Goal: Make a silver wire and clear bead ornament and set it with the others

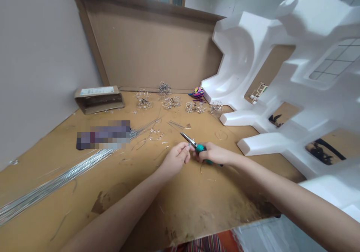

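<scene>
My right hand (212,154) is wrapped round the green handles of a pair of long-nosed pliers (199,147), whose metal jaws point up and to the left. Close beside them, my left hand (179,155) is closed in a pinch. A small piece shows at its fingertips near the pliers, too small to name. Both hands are over the middle of the table. Just beyond them lie short wire pieces and small clear rings (156,134). Farther back stand several bent-wire shapes (172,102).
A bundle of long straight wires (92,160) runs across the left side, beside a blurred dark pouch-like item (102,135). An open cardboard box (99,98) sits at back left. A colourful ball (198,92) lies near white foam packaging (253,143) on the right. Cardboard (154,42) walls the back.
</scene>
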Demonstrator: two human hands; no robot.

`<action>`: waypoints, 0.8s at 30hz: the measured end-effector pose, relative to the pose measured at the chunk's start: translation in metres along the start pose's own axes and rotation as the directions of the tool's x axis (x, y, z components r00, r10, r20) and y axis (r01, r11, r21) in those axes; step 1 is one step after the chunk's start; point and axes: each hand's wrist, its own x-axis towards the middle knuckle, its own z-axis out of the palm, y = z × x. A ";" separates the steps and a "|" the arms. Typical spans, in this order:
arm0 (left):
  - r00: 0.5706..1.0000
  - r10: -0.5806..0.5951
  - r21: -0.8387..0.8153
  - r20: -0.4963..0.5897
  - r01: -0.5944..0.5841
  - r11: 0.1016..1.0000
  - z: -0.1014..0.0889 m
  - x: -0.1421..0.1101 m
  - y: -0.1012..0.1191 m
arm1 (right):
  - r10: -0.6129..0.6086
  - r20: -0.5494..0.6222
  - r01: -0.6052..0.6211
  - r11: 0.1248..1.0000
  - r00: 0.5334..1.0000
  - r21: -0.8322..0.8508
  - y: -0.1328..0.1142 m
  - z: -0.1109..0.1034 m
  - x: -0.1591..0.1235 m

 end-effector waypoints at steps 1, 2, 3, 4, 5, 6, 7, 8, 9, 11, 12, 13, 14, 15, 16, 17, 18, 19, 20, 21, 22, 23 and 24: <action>1.000 -0.006 -0.005 0.003 0.006 1.000 0.000 0.000 0.002 | -0.012 0.081 0.003 0.994 0.997 0.108 0.000 -0.002 0.000; 1.000 -0.016 -0.018 0.012 0.017 1.000 0.000 -0.001 0.004 | -0.027 0.140 0.000 0.982 0.990 0.190 -0.001 -0.005 -0.001; 0.999 -0.026 -0.034 0.023 0.027 0.999 0.000 -0.001 0.006 | -0.040 0.176 -0.005 0.969 0.984 0.246 -0.001 -0.007 -0.002; 0.999 -0.032 -0.048 0.034 0.034 0.998 0.000 -0.001 0.008 | -0.047 0.198 -0.011 0.959 0.979 0.283 -0.002 -0.008 -0.003; 0.998 -0.036 -0.059 0.043 0.038 0.998 0.000 -0.001 0.010 | -0.050 0.210 -0.017 0.953 0.976 0.304 -0.002 -0.010 -0.004; 0.998 -0.038 -0.064 0.047 0.041 0.997 0.000 -0.001 0.011 | -0.052 0.219 -0.020 0.949 0.974 0.315 -0.003 -0.010 -0.004; 0.998 -0.038 -0.066 0.050 0.042 0.997 0.000 -0.001 0.012 | -0.053 0.220 -0.021 0.947 0.974 0.321 -0.003 -0.011 -0.005; 0.998 -0.038 -0.066 0.053 0.041 0.997 -0.001 -0.001 0.012 | -0.052 0.219 -0.022 0.947 0.974 0.320 -0.004 -0.011 -0.005; 0.998 -0.035 -0.063 0.055 0.039 0.997 -0.001 -0.001 0.012 | -0.047 0.211 -0.021 0.951 0.976 0.309 -0.005 -0.010 -0.005; 0.998 -0.030 -0.046 0.052 0.032 0.998 -0.001 -0.002 0.011 | -0.039 0.170 -0.006 0.967 0.985 0.257 -0.007 -0.008 -0.005; 0.999 -0.024 -0.034 0.047 0.026 0.999 -0.001 -0.002 0.010 | -0.035 0.139 0.003 0.975 0.990 0.221 -0.008 -0.007 -0.005; 0.999 -0.017 -0.021 0.040 0.018 1.000 -0.002 -0.002 0.009 | -0.031 0.107 0.011 0.983 0.994 0.182 -0.008 -0.006 -0.005; 0.999 -0.012 -0.008 0.033 0.012 1.000 -0.002 -0.002 0.009 | -0.025 0.078 0.013 0.990 0.997 0.144 -0.009 -0.005 -0.005; 1.000 -0.009 0.004 0.029 0.009 1.000 -0.002 -0.002 0.008 | -0.014 0.054 0.008 0.995 0.998 0.103 -0.009 -0.004 -0.005; 1.000 -0.007 0.013 0.028 0.007 1.000 -0.003 -0.002 0.008 | -0.002 0.027 0.001 0.999 1.000 0.054 -0.009 -0.003 -0.005; 1.000 -0.005 0.019 0.029 0.004 1.000 -0.003 -0.002 0.007 | 0.008 -0.004 -0.008 1.000 1.000 -0.006 -0.009 -0.001 -0.006; 1.000 -0.002 0.023 0.030 0.001 1.000 -0.003 -0.003 0.007 | 0.012 -0.042 -0.015 0.997 0.999 -0.073 -0.008 0.000 -0.006; 1.000 0.004 0.024 0.031 -0.005 1.000 -0.004 -0.003 0.006 | 0.006 -0.083 -0.018 0.990 0.997 -0.140 -0.006 0.001 -0.006; 0.999 0.015 0.025 0.032 -0.016 1.000 -0.003 -0.003 0.005 | -0.011 -0.127 -0.015 0.980 0.992 -0.200 -0.005 0.003 -0.006; 0.999 0.031 0.023 0.032 -0.032 0.999 -0.003 -0.004 0.004 | -0.036 -0.167 -0.007 0.968 0.985 -0.252 -0.003 0.004 -0.007; 0.998 0.046 0.020 0.032 -0.047 0.999 -0.003 -0.004 0.003 | -0.063 -0.199 0.002 0.956 0.978 -0.293 -0.002 0.005 -0.007; 0.998 0.061 0.014 0.033 -0.061 0.998 -0.002 -0.003 0.002 | -0.085 -0.224 0.008 0.945 0.971 -0.327 0.000 0.007 -0.007; 0.997 0.073 0.007 0.032 -0.073 0.997 -0.001 -0.003 0.001 | -0.104 -0.242 0.012 0.935 0.965 -0.355 0.001 0.008 -0.006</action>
